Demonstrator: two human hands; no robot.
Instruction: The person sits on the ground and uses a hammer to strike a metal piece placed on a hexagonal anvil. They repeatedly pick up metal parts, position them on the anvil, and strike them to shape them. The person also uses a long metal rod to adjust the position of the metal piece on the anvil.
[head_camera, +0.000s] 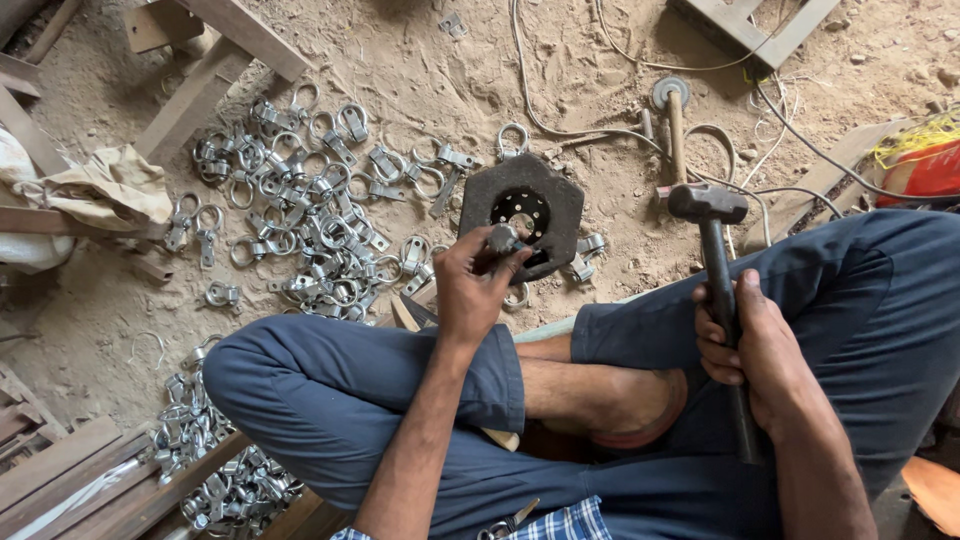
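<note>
From the head camera: the left hand (478, 283) is pinching a small metal piece (501, 239) with its fingers closed around it, holding it just over the 8 o'clock edge of the hole in the dark steel block (522, 212). That piece looks hard, light and a bit slick, so fingertips on its lower end seem the sensible hold, keeping skin clear of the top. The right hand (752, 345) is wrapping tight around the handle of the hammer (712, 232), whose head is sitting at about 3 o'clock of the block. It looks head-heavy and stiff; gripping low gives swing but less control.

Around it, a pile of metal rings (300, 200) is spreading at 9 o'clock of the block on the sandy floor (420, 80), with more rings (215, 470) by the left knee. A second hammer (672, 110) and loose wires (600, 130) are lying at 1 o'clock, near the swing path.
</note>
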